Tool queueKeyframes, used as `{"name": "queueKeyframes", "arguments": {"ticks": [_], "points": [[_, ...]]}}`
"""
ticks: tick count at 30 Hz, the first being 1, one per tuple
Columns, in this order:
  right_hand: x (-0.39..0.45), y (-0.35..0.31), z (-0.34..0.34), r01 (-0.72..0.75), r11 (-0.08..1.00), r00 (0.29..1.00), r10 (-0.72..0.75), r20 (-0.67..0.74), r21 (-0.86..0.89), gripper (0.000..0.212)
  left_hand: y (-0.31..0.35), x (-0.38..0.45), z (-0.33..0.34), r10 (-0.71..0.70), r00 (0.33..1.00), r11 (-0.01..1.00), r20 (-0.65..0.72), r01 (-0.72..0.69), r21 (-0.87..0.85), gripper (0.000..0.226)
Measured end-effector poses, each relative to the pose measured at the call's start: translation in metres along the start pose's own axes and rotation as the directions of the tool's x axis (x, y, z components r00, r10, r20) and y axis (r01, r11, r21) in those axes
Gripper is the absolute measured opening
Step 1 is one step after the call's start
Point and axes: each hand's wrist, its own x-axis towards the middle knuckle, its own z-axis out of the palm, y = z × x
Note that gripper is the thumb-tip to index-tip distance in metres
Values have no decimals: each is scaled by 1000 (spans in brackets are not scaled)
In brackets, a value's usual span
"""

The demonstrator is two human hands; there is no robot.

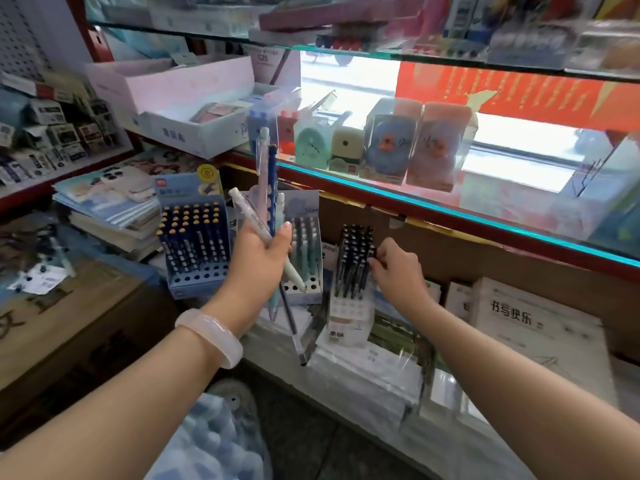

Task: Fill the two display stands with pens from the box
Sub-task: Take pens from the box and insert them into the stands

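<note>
blue stand, middle stand, black-pen stand packed close, glass shelf overhanging behind

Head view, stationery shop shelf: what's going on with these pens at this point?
A person is stocking pen displays. The left hand grips a bunch of pens, some pointing up, some down. The right hand pinches a dark pen in the stand of dark pens. The blue stand to the left looks mostly full, with its front holes empty; the middle stand is partly hidden behind the left hand.
</note>
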Motion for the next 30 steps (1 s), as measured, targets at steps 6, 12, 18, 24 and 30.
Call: {"name": "queueKeyframes", "arguments": {"ticks": [6, 12, 18, 24, 30], "points": [[-6, 18, 15, 29, 970, 999, -38, -34, -241, 13, -5, -2, -4, -34, 999, 999, 26, 35, -41, 9], [2, 9, 20, -31, 965, 999, 35, 13, -261, 17, -7, -3, -9, -104, 994, 993, 34, 106, -51, 11], [-3, -48, -8, 121, 985, 992, -124, -16, -121, 24, -5, -2, -17, -150, 987, 976, 49, 156, -151, 7], [-35, -103, 3, -406, 808, 582, -131, 803, 426, 18, -4, -8, -22, -177, 982, 947, 68, 188, -261, 9], [-35, -110, 20, -420, 736, 578, -234, 782, 531, 13, -3, -9, -37, -207, 976, 923, 67, 217, -317, 31]]}}
